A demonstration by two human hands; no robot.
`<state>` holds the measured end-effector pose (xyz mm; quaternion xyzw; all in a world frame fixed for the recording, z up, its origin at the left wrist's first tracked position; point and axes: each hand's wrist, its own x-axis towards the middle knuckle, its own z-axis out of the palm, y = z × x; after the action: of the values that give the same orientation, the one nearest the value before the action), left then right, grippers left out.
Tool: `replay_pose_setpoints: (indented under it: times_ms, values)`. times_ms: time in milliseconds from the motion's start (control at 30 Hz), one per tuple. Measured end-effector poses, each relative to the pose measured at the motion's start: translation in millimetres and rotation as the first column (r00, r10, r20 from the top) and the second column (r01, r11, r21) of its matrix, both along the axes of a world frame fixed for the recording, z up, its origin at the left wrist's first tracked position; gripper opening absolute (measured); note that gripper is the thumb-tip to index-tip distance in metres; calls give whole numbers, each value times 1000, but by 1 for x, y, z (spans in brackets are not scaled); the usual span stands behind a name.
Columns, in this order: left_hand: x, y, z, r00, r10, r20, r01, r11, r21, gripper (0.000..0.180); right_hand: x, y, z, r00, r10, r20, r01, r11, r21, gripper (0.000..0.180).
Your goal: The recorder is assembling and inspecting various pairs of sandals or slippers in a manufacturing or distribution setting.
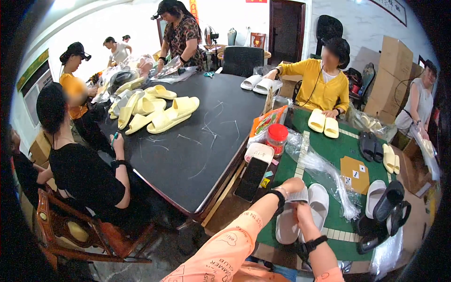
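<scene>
A pair of light grey slippers lies side by side on the green table top, the left slipper (287, 227) beneath my hands and the right slipper (319, 199) just beside it. My left hand (293, 186) is closed at the ribbed strap of the left slipper. Lower down, my right hand (303, 214) has its fingers drawn together at the strap's opening, between the two slippers. Whatever those fingers hold is hidden. Beyond the slippers spreads a bundle of thin clear plastic ties (324, 164) on its bag.
Left of my arms are a phone (252, 178) and a red-lidded jar (277, 136). Black slippers (392, 199) lie to the right, near a brown card (354, 174). Yellow slippers (174, 114) are heaped on the black table (188, 155). A person in yellow (319, 84) touches white slippers (265, 85); several others work around.
</scene>
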<state>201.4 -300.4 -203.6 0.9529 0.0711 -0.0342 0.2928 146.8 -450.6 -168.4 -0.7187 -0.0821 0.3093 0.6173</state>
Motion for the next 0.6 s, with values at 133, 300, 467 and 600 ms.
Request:
replay_pose_setpoints:
  times_ms: [133,300,467,600]
  values:
    - [-13,-37,35,981,172,-90,-185,970,-159,36,12,-18,-26,976,4,218,20,994,-106,15]
    - [-16,9,18,998,-55,-27,57,995,79,36,-10,-51,25,602,294,743,107,892,-439,20]
    - [17,18,9,986,-167,12,165,983,83,38,7,-109,30,944,-69,322,160,951,-264,21]
    - [22,49,-27,993,-122,4,121,984,-131,46,-11,-93,50,983,-36,-178,21,996,-84,15]
